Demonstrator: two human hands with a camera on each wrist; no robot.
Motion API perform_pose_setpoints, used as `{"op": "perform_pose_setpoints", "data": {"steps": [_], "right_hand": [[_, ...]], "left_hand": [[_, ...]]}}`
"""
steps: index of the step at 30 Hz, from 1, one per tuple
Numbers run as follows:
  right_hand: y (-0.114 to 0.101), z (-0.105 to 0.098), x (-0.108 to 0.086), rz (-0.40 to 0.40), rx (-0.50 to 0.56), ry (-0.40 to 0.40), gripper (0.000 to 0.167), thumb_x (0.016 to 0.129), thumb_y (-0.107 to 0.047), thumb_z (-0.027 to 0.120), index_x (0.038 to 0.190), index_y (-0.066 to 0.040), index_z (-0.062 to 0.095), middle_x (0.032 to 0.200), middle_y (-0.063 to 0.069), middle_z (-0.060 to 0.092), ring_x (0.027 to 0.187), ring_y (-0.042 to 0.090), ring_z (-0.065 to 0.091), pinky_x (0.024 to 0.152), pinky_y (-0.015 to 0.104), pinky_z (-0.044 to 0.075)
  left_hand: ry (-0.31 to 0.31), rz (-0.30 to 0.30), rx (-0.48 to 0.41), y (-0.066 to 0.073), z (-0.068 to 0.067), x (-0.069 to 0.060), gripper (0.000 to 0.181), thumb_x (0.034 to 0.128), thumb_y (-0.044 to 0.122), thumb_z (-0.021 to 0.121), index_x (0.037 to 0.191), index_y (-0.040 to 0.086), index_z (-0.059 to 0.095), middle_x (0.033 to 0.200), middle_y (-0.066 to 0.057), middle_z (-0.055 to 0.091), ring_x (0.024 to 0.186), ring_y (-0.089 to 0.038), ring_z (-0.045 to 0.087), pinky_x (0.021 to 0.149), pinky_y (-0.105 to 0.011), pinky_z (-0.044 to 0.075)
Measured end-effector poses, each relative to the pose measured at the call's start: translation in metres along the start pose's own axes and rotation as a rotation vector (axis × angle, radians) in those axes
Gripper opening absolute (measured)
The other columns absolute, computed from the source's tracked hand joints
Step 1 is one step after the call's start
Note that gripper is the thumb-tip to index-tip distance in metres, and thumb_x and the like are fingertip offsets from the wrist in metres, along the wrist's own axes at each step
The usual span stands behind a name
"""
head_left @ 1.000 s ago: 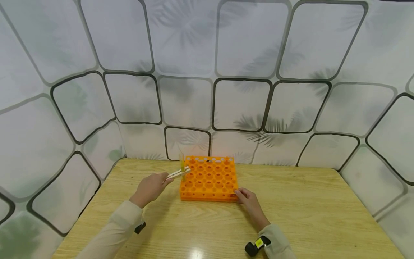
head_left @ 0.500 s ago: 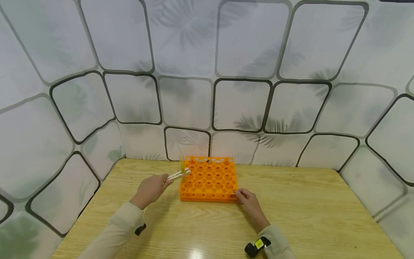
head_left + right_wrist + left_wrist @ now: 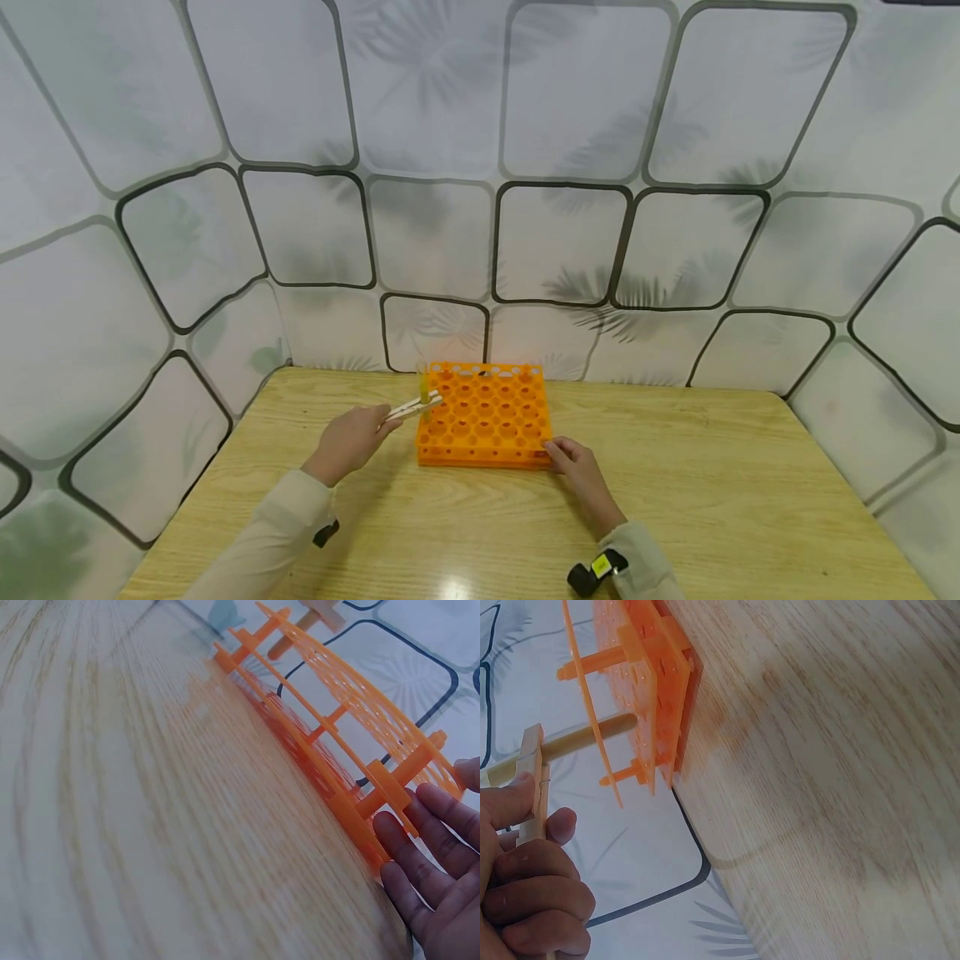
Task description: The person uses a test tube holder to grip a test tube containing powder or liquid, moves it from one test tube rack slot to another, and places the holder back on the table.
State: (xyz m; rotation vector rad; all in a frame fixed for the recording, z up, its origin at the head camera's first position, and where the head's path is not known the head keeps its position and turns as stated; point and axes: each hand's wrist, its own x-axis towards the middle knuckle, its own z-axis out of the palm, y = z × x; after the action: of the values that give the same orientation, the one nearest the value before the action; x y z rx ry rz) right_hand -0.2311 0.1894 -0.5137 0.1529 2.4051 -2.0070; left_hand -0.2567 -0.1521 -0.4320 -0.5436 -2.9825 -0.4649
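Note:
My left hand grips a wooden test tube clamp, its fingers curled round the handle. Held in the clamp's tip is a test tube with yellow liquid. In the left wrist view the tube passes through the top plate of the orange test tube rack, its rounded end close to the plate below. At the rack's near right corner, my right hand holds on, with the thumb on the top plate and the fingers against the side.
The rack stands on a light wood-grain table toward its back edge. A pale curtain with a dark block pattern rises behind and at both sides. A black wrist camera sits on the right cuff.
The clamp and test tube have come down slightly at the rack's left side. My right hand and the rack have barely moved.

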Motion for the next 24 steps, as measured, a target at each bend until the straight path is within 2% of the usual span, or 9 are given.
{"op": "perform_pose_setpoints", "data": {"steps": [5, 14, 24], "right_hand": [[0.0003, 0.0001, -0.0004, -0.013, -0.017, 0.004, 0.028, 0.096, -0.024, 0.055, 0.098, 0.003, 0.062, 0.093, 0.005, 0.063, 0.082, 0.006, 0.058, 0.073, 0.024, 0.051], [0.0021, 0.0006, 0.0002, -0.008, -0.010, 0.008, 0.027, 0.096, -0.023, 0.055, 0.097, 0.003, 0.062, 0.090, 0.003, 0.061, 0.080, 0.006, 0.057, 0.072, 0.022, 0.051], [0.0036, -0.0005, 0.0007, -0.026, -0.008, -0.011, 0.029, 0.097, -0.024, 0.054, 0.098, 0.003, 0.062, 0.097, 0.007, 0.064, 0.085, 0.006, 0.059, 0.075, 0.025, 0.052]], "left_hand": [[0.011, 0.007, -0.004, -0.0004, 0.0017, -0.0007, 0.029, 0.0947, 0.030, 0.055, 0.073, 0.014, 0.046, 0.053, 0.003, 0.034, 0.045, -0.010, 0.026, 0.043, -0.023, 0.022], [-0.011, -0.017, -0.022, 0.0008, 0.0022, -0.0018, 0.027, 0.0951, 0.030, 0.054, 0.074, 0.014, 0.050, 0.053, 0.002, 0.038, 0.045, -0.011, 0.028, 0.044, -0.024, 0.023], [-0.002, -0.005, 0.009, 0.0021, -0.0007, -0.0034, 0.027, 0.0949, 0.030, 0.054, 0.074, 0.013, 0.049, 0.053, 0.002, 0.037, 0.044, -0.010, 0.028, 0.043, -0.023, 0.023]]}}
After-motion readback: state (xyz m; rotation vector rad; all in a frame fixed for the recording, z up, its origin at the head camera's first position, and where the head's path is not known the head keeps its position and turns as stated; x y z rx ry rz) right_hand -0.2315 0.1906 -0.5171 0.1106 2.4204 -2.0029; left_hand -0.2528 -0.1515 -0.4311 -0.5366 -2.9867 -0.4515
